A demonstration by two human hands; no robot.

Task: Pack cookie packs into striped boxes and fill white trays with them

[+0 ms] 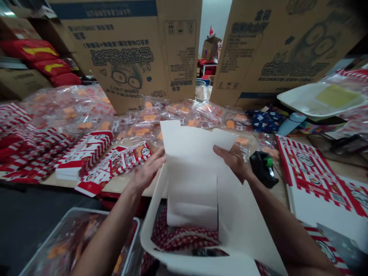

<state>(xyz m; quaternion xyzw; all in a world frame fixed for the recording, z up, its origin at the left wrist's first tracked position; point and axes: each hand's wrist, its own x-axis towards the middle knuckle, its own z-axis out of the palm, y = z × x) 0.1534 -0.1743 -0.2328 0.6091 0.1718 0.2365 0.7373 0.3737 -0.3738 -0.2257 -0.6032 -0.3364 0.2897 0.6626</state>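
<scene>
A white unfolded carton blank (192, 180) stands tilted over my lap, its plain inner side facing me. My left hand (148, 168) lies against its left edge with the fingers stretched out and pressed on the card. My right hand (234, 159) grips the upper right flap, thumb in front and fingers curled behind. Red checked cloth (184, 237) shows under the carton's lower edge.
Stacks of flat red-and-white striped cartons (86, 153) lie left, more at right (310, 172). Clear bags of orange items (178, 115) cover the table. A black tape dispenser (263, 168) sits beside my right wrist. Big cardboard boxes (129, 50) stand behind. A bin (66, 245) is lower left.
</scene>
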